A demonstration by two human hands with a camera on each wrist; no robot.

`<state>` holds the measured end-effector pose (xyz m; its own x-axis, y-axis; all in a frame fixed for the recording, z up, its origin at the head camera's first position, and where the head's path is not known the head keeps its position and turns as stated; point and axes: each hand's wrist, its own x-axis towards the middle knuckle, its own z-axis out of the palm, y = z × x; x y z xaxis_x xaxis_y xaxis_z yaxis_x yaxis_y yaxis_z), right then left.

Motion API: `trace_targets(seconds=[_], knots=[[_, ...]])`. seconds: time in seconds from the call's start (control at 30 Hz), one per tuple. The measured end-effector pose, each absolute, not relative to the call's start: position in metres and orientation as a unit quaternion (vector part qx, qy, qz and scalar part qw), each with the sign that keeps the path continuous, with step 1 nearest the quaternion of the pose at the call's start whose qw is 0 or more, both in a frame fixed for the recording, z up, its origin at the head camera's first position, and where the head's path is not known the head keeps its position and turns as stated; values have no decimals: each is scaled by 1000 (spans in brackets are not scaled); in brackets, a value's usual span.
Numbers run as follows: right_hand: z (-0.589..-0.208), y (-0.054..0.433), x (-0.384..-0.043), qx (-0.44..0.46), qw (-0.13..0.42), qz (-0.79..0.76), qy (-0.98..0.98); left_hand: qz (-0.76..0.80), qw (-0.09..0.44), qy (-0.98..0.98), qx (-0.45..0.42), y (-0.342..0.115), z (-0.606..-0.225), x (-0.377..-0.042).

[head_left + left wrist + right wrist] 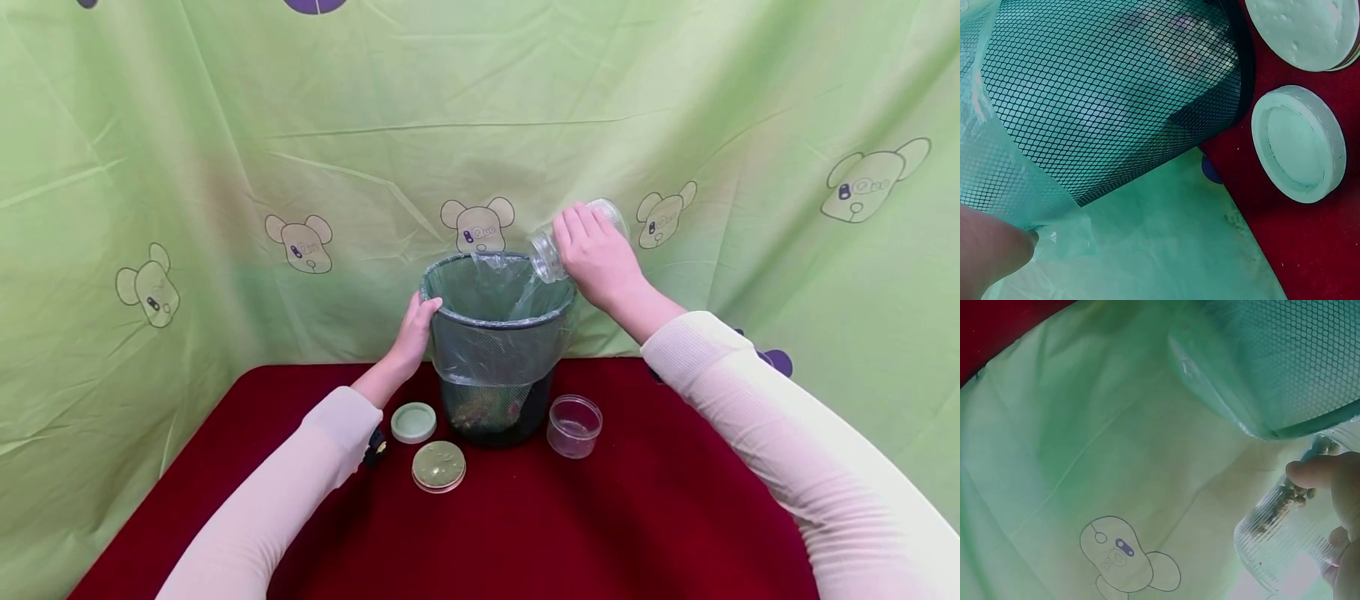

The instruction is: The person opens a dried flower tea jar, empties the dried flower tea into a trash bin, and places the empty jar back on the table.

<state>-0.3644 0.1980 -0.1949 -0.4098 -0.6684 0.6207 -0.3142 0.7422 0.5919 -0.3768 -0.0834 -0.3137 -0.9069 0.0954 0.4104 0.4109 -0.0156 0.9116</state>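
A black mesh wastebasket with a clear bag liner folded over its rim stands on the table. My left hand grips its left rim, with the thumb near the top edge; in the left wrist view the thumb lies against the liner. Over the right side of the opening, my right hand holds a clear ribbed jar, tilted mouth-down toward the bin. Small brownish pieces lie along the inside of the jar in the right wrist view.
Left of and in front of the basket lie a pale green lid and a gold-coloured lid. A clear round tub stands to its right. Dark red cloth covers the table, and a green printed curtain hangs behind.
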Motion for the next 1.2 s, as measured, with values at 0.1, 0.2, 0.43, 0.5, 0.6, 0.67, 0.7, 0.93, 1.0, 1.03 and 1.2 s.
trace_targets(seconds=[0.1, 0.2, 0.43, 0.5, 0.6, 0.67, 0.7, 0.93, 1.0, 1.03, 1.2], knots=[[-195, 198, -366, 309, 461, -205, -806, -691, 115, -690, -183, -83, -314, -377], [-195, 197, -366, 316, 463, -214, -800, -693, 116, -687, -185, -83, -314, -377], [-198, 195, -365, 322, 447, -231, -802, -691, 117, -689, -185, -83, -313, -376], [-198, 194, -364, 325, 445, -234, -801, -690, 118, -691, -183, -83, -313, -376], [-199, 194, -364, 330, 451, -237, -795, -690, 118, -691, -182, -83, -313, -376], [-200, 194, -364, 334, 458, -238, -788, -691, 120, -690, -181, -82, -313, -376], [-200, 193, -365, 336, 462, -239, -785, -692, 122, -688, -183, -82, -313, -376], [-203, 194, -369, 349, 486, -245, -763, -701, 125, -675, -193, -81, -312, -377], [-204, 193, -370, 351, 491, -243, -760, -700, 125, -676, -191, -81, -312, -377], [-205, 193, -370, 351, 491, -242, -760, -700, 125, -677, -190, -81, -312, -377], [-205, 193, -369, 352, 486, -249, -760, -698, 126, -680, -186, -81, -312, -376]])
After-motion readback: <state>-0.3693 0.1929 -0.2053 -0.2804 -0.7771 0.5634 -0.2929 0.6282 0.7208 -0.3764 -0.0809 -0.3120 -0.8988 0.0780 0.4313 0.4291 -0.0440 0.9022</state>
